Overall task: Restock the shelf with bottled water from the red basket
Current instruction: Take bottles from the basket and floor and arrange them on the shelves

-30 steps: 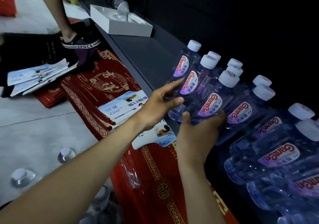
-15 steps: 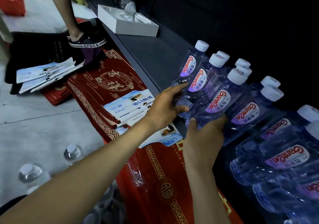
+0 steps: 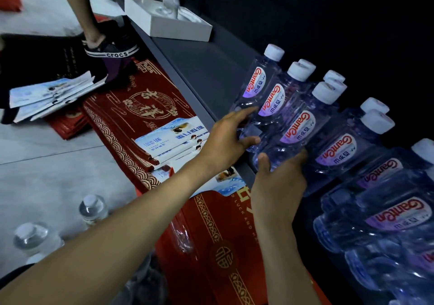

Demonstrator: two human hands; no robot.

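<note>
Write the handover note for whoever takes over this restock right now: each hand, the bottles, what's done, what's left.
Left hand: fingers straight, touching the bases of the end bottles in the row.
Right hand: grips the base of the third bottle from that end.
Shelf: rows of capped bottles cover its right part; a white box sits farther along it.
Done: many bottles are stocked.
Left: seat the gripped bottle in line, then fetch more; at least two loose bottles stand at the lower left.
</note>
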